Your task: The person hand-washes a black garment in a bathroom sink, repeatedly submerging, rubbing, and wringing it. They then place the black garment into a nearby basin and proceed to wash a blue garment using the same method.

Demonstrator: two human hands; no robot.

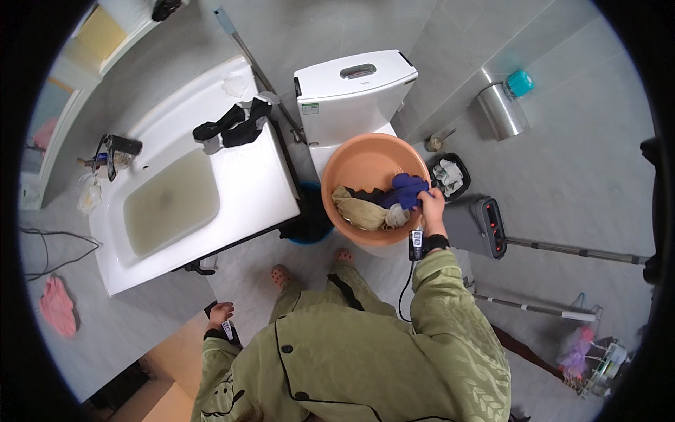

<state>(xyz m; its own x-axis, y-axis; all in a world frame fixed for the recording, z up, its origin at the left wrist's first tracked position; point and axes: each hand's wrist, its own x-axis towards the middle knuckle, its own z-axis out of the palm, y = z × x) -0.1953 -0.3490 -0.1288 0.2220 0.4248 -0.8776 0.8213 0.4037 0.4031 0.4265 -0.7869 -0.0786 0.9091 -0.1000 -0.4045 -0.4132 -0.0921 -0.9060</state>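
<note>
An orange plastic basin (pixel 358 158) rests on the closed seat area of a white toilet (pixel 348 118). Inside lie a tan cloth item (pixel 360 211), a pale grey one (pixel 397 217), dark fabric and a purple-blue cloth (pixel 408 190). At the basin's right rim, my right hand (pixel 432 203) grips the edge of the purple-blue cloth. My left hand (pixel 221 312) hangs low at my side, fingers loosely curled and holding nothing. Black-and-grey socks (pixel 237 125) lie on the white washbasin (pixel 258 184), whose bowl holds murky water (pixel 174 200).
Below the washbasin's right edge is a dark-filled blue tub (pixel 308 236). Right of the toilet stand a waste bin (pixel 451 176) with crumpled paper and a grey mop bucket (pixel 480 227). Poles lie farther right. A pink cloth (pixel 58 306) hangs at the far left. A cable dangles from my right wrist.
</note>
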